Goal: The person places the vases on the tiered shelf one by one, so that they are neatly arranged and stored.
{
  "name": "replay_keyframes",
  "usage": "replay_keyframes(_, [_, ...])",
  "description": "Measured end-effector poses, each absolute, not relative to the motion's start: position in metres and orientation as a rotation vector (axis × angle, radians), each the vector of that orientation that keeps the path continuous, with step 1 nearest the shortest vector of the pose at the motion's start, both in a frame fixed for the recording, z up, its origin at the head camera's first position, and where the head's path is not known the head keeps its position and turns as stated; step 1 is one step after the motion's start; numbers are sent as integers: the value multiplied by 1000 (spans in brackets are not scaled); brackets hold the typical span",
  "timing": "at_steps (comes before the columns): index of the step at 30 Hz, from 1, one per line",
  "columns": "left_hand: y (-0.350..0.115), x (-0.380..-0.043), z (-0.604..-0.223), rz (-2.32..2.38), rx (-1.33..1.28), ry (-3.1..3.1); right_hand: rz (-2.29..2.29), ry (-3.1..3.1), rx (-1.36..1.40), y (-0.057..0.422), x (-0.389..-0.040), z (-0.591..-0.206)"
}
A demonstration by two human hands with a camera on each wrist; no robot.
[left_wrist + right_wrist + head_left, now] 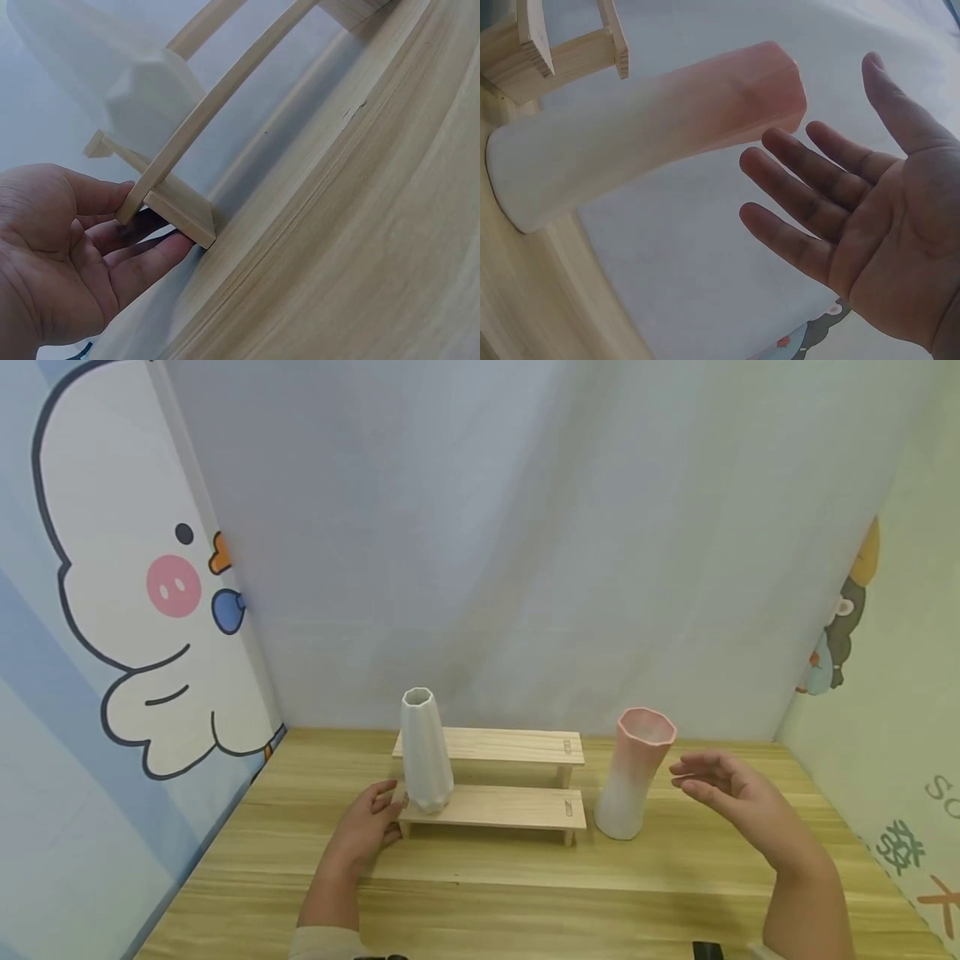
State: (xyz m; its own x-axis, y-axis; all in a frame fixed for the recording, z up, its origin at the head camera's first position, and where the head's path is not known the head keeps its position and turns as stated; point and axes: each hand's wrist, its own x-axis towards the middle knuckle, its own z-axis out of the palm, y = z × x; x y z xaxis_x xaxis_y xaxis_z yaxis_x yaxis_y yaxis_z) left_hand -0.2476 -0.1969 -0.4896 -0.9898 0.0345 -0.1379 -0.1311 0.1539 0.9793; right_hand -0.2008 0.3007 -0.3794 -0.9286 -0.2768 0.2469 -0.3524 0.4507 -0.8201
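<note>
A light wooden two-tier stand (pixel 502 807) rests on the table, and a white faceted vase (pixel 425 756) stands upright at the left end of its lower tier. My left hand (pixel 363 828) grips that same end; in the left wrist view the thumb (pixel 105 193) lies at the board's edge and the fingers curl below, against the stand's leg (pixel 184 217). To the right of the stand, a pink-to-white vase (pixel 633 777) stands on the table. Close to its right side, my right hand (pixel 731 789) is held in the air, fingers extended and apart from the vase.
The wood-grain table (pixel 480 902) runs back to a pale curtain (pixel 525 543). Panels with cartoon prints flank it: a white cartoon figure (pixel 112 568) on the left panel and smaller drawings on the right panel (pixel 900 693).
</note>
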Motion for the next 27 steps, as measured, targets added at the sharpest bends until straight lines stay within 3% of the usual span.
replay_keyframes(10, [-197,-247,-489,1959,-97,2284,1555,-2555,375,306,-215,-399])
replay_keyframes(27, [-197,-248,-488,1934,-111,2304,1815,-2404,377,276,-255,-446])
